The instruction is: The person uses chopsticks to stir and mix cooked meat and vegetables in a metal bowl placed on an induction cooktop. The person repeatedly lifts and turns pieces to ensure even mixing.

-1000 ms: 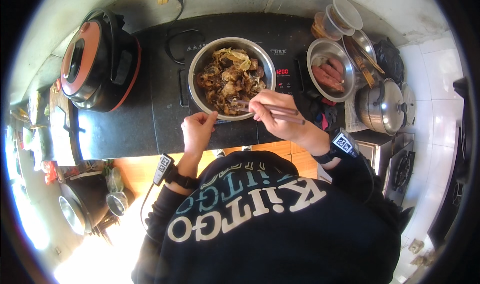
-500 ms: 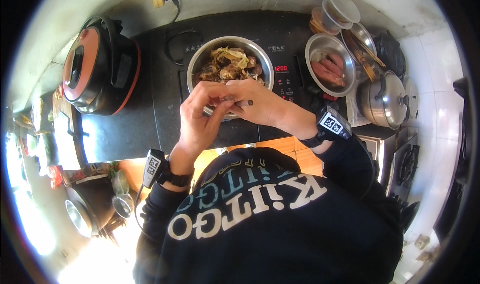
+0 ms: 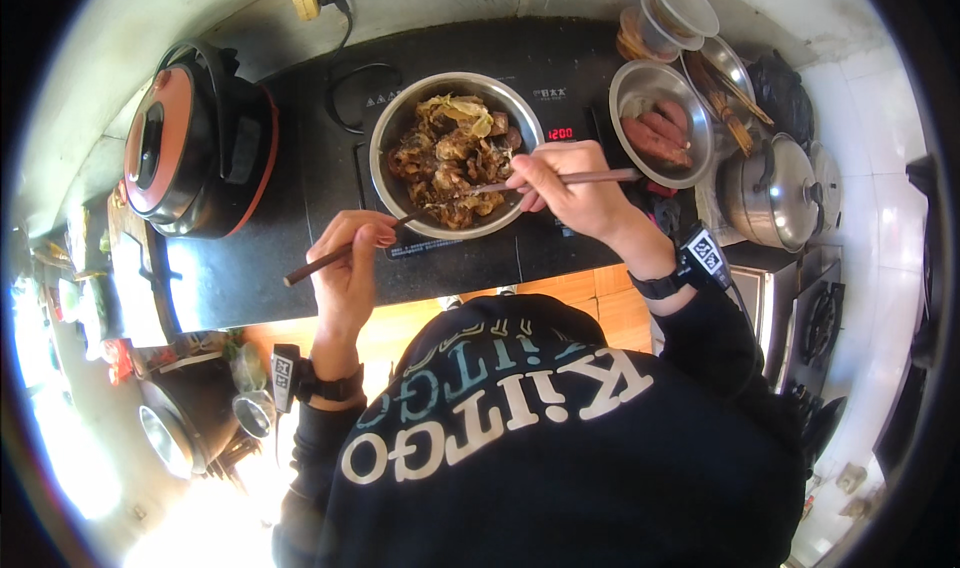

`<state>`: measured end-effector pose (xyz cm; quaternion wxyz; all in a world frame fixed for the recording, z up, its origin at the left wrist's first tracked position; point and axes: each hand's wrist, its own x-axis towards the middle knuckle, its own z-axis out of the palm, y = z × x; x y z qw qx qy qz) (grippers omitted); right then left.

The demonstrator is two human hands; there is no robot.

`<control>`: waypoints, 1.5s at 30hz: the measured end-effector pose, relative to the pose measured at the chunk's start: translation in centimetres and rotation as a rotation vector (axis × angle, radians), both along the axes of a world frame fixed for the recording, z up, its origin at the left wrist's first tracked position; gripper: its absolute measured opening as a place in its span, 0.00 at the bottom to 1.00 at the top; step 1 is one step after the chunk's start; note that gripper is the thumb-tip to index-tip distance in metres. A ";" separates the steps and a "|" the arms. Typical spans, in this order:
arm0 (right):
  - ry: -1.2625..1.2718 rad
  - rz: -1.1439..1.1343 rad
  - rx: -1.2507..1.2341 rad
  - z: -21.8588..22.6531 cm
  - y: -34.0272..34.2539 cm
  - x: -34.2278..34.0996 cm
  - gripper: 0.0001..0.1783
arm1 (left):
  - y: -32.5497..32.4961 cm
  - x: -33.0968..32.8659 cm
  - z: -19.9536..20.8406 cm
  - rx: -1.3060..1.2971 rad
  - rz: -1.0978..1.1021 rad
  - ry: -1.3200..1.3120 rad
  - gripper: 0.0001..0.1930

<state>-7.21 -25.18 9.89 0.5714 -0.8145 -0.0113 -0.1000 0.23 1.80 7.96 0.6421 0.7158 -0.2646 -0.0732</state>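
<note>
A steel bowl point(image 3: 385, 133) of brown cooked food point(image 3: 450, 153) sits on a black induction cooktop point(image 3: 320, 168). My left hand point(image 3: 348, 268) is closed on a dark chopstick point(image 3: 310, 268) just in front of the bowl, with the stick slanting up toward the bowl's near rim. My right hand point(image 3: 570, 183) grips a second chopstick point(image 3: 605, 177) at the bowl's right edge. That stick's tip lies across the food. Both wrists wear black bands with small tags.
A red and black rice cooker point(image 3: 195, 153) stands left of the cooktop. A second steel bowl point(image 3: 640, 88) holding sausages, a lidded metal pot point(image 3: 770, 193) and stacked plastic containers point(image 3: 670, 13) crowd the right. A gas burner point(image 3: 820, 318) is at the far right.
Half a second ago both hands were together in front of the bowl. They have since separated, each holding one chopstick, and the right one now reaches into the food.
</note>
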 end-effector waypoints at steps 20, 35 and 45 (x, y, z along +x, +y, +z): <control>-0.110 0.034 -0.363 -3.9 2.4 -1.0 0.16 | -2.5 -0.4 -0.8 0.253 -0.131 -0.236 0.02; -0.107 -0.158 -0.244 -6.3 4.0 -1.2 0.18 | -2.5 -0.4 -2.2 0.236 -0.105 -0.360 0.02; -0.348 0.141 -0.742 -6.7 4.6 -3.0 0.13 | -2.5 -0.9 -2.7 0.211 -0.040 -0.478 0.01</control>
